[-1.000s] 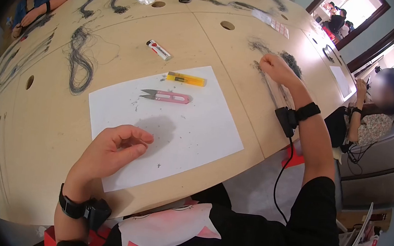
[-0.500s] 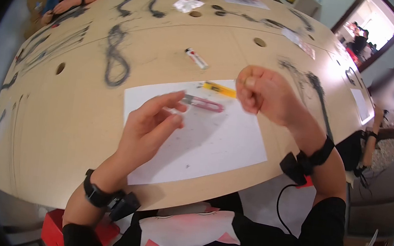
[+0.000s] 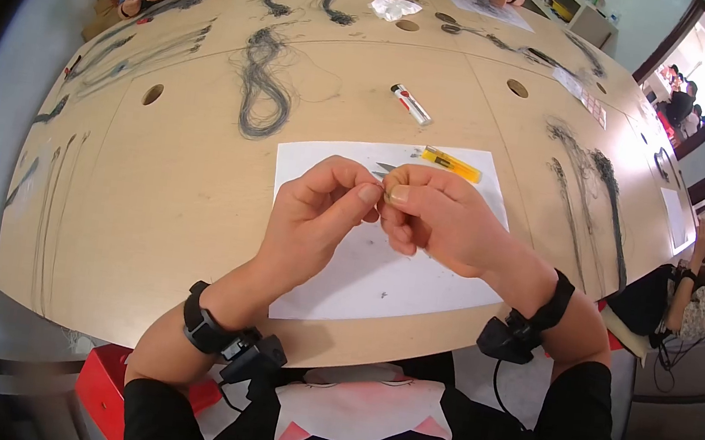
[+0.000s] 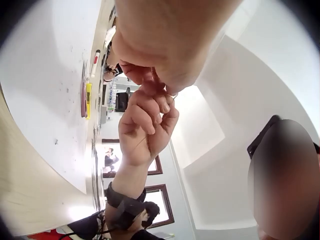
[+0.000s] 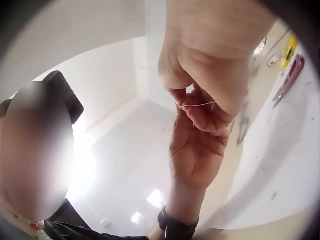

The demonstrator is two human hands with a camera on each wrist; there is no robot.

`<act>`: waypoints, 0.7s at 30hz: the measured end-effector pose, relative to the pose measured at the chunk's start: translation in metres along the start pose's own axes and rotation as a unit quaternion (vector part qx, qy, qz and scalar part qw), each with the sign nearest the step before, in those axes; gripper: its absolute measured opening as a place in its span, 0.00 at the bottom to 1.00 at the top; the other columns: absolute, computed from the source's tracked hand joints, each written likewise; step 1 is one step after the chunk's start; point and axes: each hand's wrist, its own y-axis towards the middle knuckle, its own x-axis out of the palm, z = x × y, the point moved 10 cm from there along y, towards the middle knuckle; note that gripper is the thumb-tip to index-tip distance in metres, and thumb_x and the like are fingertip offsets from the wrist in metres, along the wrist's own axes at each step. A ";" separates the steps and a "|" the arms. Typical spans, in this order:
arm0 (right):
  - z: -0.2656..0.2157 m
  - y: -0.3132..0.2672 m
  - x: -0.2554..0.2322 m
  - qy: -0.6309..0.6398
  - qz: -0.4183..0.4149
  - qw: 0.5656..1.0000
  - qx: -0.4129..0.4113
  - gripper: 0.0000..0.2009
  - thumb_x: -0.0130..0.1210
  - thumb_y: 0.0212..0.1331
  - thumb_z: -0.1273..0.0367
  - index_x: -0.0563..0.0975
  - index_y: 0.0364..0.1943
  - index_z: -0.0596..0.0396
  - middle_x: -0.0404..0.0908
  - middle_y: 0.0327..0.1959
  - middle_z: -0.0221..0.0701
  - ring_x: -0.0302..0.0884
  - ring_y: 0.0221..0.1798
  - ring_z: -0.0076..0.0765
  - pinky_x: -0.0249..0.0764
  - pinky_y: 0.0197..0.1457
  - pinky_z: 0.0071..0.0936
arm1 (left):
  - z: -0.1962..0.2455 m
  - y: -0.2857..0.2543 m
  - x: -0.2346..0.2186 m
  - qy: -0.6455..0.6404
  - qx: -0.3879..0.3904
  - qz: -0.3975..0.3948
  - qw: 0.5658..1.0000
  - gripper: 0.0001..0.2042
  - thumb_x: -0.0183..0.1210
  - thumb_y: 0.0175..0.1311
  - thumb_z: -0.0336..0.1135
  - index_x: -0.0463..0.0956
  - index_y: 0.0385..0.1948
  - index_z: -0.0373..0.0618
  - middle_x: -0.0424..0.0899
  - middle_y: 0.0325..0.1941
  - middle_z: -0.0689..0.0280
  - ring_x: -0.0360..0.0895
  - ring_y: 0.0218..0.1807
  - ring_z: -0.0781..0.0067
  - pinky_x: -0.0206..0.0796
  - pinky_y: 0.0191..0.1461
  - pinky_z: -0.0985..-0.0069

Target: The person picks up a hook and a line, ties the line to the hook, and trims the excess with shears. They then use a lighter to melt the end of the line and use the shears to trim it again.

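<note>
Over the white sheet of paper (image 3: 362,283), my two hands meet at their fingertips. My left hand (image 3: 308,219) pinches with thumb and index finger at the meeting point. Right against it, my right hand (image 3: 449,219) pinches a thin strand, its other fingers curled. The right wrist view shows the pale, hair-thin strand (image 5: 200,104) crossing between the fingers. Pink-handled thread snips (image 5: 292,75) lie on the paper just beyond the hands, mostly hidden behind them in the head view. Beside them is a flat yellow plastic case (image 3: 452,164).
A white lighter (image 3: 411,104) lies behind the paper. A looped bundle of dark thread (image 3: 264,90) is at the left, with more strands (image 3: 610,199) to the right. Crumpled white tissue (image 3: 394,8) sits farther back. Other people sit around the table (image 3: 176,225).
My right hand has come from the dark strands on the right over to the paper, bringing a thin strand. My left hand has risen from above the paper to meet it, and its fingers now pinch.
</note>
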 end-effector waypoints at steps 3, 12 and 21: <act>-0.021 0.002 -0.020 -0.155 0.094 0.978 -0.102 0.08 0.42 0.55 0.70 0.70 0.29 0.61 0.69 0.22 0.27 0.63 0.23 0.17 0.63 0.25 0.14 | -0.011 -0.004 -0.012 0.056 -0.038 0.034 0.997 0.04 0.49 0.57 0.29 0.70 0.30 0.39 0.73 0.30 0.68 0.69 0.33 0.82 0.64 0.38 0.83; -0.018 0.011 -0.021 -0.187 0.073 0.966 -0.162 0.08 0.49 0.52 0.71 0.73 0.34 0.62 0.73 0.25 0.26 0.65 0.25 0.14 0.65 0.29 0.11 | -0.029 -0.002 -0.025 0.071 -0.089 0.064 0.991 0.05 0.50 0.57 0.30 0.71 0.30 0.38 0.75 0.29 0.68 0.69 0.31 0.83 0.64 0.36 0.84; -0.006 0.013 -0.047 -0.241 0.090 0.958 -0.128 0.08 0.50 0.51 0.72 0.72 0.34 0.63 0.74 0.26 0.27 0.67 0.26 0.14 0.64 0.28 0.11 | -0.043 -0.001 -0.025 0.113 -0.098 0.067 0.987 0.05 0.49 0.58 0.33 0.70 0.29 0.42 0.73 0.28 0.71 0.69 0.29 0.83 0.61 0.34 0.86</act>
